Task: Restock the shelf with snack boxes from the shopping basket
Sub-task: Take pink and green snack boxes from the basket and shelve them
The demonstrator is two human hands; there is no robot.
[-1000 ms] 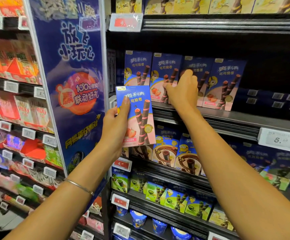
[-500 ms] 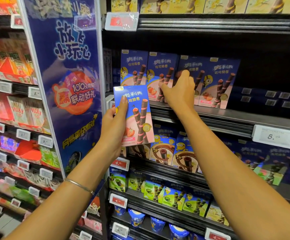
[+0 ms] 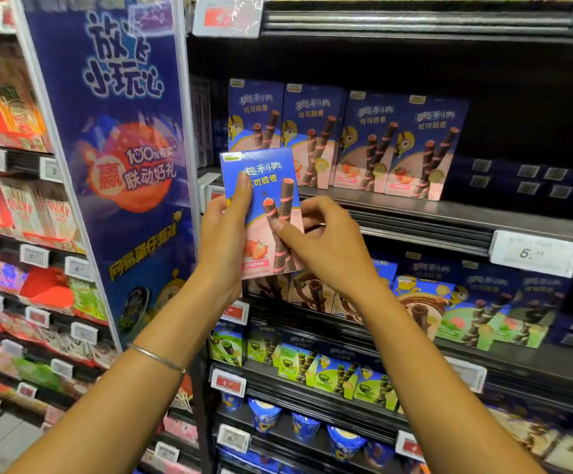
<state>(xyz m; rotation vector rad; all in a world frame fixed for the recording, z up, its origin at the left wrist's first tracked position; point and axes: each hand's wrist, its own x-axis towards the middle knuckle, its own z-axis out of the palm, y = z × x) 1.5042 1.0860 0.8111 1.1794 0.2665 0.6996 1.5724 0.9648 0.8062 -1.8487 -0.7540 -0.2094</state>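
Upright, a rectangular cardboard snack box (image 3: 261,213), glossy blue and pink with Chinese lettering, sits gripped in the left hand (image 3: 223,241) and pinched by the right hand (image 3: 326,248).

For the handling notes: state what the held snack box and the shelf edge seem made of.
The snack box looks like printed paperboard, slightly glossy: flat faces, crisp edges. The shelf edge is probably dark painted metal: ribbed rail with dull sheen.
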